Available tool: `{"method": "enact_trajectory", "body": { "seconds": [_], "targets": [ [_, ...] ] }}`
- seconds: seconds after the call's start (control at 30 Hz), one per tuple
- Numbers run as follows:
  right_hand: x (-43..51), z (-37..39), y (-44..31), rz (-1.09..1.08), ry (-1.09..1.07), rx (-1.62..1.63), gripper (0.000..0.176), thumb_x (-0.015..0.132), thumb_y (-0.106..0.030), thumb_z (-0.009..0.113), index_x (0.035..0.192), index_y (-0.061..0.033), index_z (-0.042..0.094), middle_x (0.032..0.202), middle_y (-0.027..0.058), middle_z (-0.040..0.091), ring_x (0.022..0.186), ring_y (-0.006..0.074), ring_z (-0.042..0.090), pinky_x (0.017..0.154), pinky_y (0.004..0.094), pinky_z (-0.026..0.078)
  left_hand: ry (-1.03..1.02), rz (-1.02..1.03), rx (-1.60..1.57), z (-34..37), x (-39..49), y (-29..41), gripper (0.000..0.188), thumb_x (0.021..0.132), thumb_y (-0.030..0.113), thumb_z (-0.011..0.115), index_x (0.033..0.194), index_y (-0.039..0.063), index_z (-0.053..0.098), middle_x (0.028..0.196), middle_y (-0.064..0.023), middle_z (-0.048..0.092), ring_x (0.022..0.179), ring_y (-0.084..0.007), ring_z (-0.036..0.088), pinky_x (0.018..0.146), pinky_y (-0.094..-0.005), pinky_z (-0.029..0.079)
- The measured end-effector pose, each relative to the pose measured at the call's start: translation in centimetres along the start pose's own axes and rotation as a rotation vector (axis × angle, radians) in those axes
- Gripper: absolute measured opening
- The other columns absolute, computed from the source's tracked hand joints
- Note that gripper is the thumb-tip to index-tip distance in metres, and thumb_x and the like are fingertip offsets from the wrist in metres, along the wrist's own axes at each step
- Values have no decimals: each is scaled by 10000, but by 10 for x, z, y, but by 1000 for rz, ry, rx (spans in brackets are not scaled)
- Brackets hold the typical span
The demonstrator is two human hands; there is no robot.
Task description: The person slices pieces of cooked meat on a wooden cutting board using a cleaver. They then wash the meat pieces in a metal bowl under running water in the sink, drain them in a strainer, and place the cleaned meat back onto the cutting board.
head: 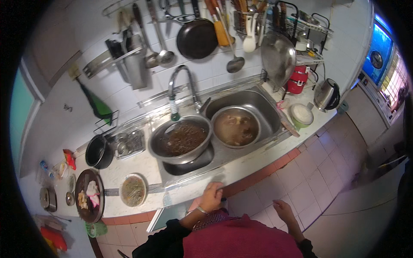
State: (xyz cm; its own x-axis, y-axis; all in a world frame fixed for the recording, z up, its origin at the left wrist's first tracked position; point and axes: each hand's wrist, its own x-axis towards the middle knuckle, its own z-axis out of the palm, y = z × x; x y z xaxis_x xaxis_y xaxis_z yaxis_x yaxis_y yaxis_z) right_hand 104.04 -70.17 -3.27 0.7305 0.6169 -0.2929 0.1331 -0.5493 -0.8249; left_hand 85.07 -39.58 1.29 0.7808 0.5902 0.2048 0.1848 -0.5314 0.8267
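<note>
My left hand (211,197) is at the counter's front edge below the sink, its fingers curled; whether it holds or touches anything is unclear. Over the tiled floor to the right hangs my right hand (284,208), loosely closed, with nothing visible in it. Before me, a large metal basin (155,150) rests tilted over the left sink bowl, with brown, shredded-looking contents (187,138). A second round metal basin (216,142) sits partly over the right sink bowl (271,119) and holds cloudy brown liquid with pieces in it. The faucet (185,69) reaches over the left basin.
Along the left counter are a bowl of food (133,190), a round cutting board (88,211) with food pieces and a black pot (98,151). Utensils and a frying pan (197,38) hang above. An electric kettle (326,95) stands right. A cabinet door (171,215) juts out below.
</note>
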Motion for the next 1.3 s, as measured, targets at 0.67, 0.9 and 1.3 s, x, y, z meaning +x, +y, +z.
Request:
{"method": "enact_trajectory", "body": {
  "seconds": [0.67, 0.9, 1.3],
  "targets": [
    [279, -38, -149, 15, -243, 395, 445, 941, -251, 532, 1330, -58, 439, 1216, 38, 534, 1047, 136, 505, 873, 267, 415, -7, -391, -321, 62, 228, -70, 208, 888, 132, 558, 1052, 7, 578, 899, -119, 645, 819, -189, 617, 726, -301, 482],
    [429, -10, -147, 201, -338, 298, 616, 914, -381, 550, 1398, -68, 332, 1292, 55, 462, 1163, 178, 452, 965, 337, 363, 38, -658, -480, 100, 239, -104, 320, 909, 205, 556, 1156, 1, 549, 1027, -109, 627, 922, -186, 593, 808, -290, 469],
    [517, 110, -60, 381, -399, 201, 794, 832, -392, 644, 1445, -118, 220, 1366, 170, 401, 1218, 309, 442, 987, 433, 380, 485, -1197, -1188, 181, 315, -143, 472, 908, 363, 530, 1290, 91, 472, 1106, -98, 575, 982, -236, 529, 874, -449, 429]
  ]
}}
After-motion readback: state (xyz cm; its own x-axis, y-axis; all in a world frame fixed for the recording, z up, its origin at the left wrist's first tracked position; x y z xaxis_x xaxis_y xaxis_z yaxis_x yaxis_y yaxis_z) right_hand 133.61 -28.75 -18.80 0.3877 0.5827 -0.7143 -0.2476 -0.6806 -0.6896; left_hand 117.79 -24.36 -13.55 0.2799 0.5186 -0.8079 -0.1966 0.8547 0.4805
